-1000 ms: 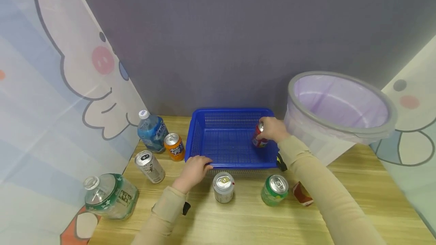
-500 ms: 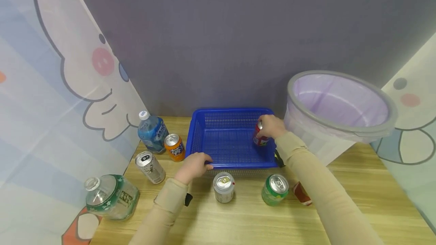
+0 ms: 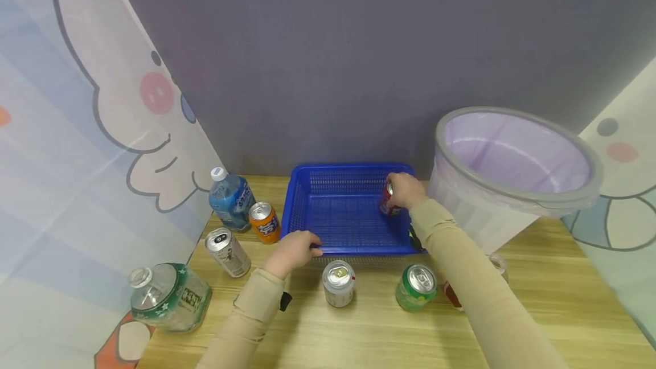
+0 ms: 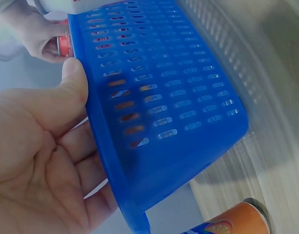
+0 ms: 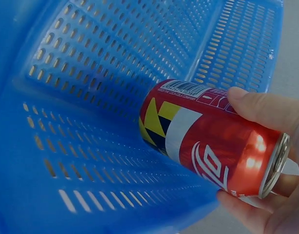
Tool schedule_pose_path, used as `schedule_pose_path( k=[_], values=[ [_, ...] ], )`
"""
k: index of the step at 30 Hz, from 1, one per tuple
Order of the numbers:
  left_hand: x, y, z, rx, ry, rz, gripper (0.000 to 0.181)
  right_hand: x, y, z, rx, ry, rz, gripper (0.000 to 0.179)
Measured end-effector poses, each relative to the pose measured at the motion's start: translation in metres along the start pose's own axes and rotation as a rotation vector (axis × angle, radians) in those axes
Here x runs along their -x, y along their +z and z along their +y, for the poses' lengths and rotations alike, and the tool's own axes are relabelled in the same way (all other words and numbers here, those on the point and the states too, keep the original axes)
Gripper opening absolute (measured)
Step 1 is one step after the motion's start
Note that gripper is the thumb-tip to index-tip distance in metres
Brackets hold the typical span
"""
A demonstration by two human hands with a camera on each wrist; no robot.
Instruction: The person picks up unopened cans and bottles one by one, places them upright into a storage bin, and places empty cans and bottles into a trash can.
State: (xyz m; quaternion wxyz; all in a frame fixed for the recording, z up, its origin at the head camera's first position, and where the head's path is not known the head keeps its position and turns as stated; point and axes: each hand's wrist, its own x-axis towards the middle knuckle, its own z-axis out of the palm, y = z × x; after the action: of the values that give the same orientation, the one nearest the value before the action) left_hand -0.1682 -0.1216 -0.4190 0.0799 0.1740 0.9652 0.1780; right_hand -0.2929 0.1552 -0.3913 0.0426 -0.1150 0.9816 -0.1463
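My right hand (image 3: 407, 189) holds a red soda can (image 5: 208, 141) inside the blue plastic basket (image 3: 338, 250), near its right end. In the right wrist view the thumb and fingers wrap the can's top end, and its base is close to the slotted basket floor. With the thumb over the rim and the fingers behind it, my left hand (image 4: 47, 156) grips the basket's near edge, left of the middle. A silver can (image 3: 339, 286) stands just in front of the basket, and a green can (image 3: 416, 289) is to its right.
On the left are a blue-labelled bottle (image 3: 229, 201), an orange can (image 3: 265, 225), a tilted white-and-silver can (image 3: 229, 254) and a large clear bottle (image 3: 174, 300). A lined bin (image 3: 463, 209) leans at right. My right forearm partly covers a dark red item (image 3: 453, 296).
The right hand and the red can have shifted slightly left and back in the basket. The left hand keeps its grip. A clear bottle top now shows beside the right forearm.
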Motion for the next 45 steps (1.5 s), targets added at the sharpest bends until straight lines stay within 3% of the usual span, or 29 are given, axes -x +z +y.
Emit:
schedule_pose_path(
  k=[6,20,45],
  values=[
    [0.000,0.001,0.000,0.002,0.006,0.010,0.022,0.000,0.001,-0.004,0.047,-0.040,0.012,0.071],
    [0.004,0.002,0.001,-0.001,0.036,0.037,0.020,-0.011,0.014,-0.002,0.113,-0.041,0.018,0.066],
    [0.003,0.003,0.000,0.004,0.037,0.044,0.021,-0.012,0.021,-0.001,0.110,-0.056,-0.037,0.074]
  ],
)
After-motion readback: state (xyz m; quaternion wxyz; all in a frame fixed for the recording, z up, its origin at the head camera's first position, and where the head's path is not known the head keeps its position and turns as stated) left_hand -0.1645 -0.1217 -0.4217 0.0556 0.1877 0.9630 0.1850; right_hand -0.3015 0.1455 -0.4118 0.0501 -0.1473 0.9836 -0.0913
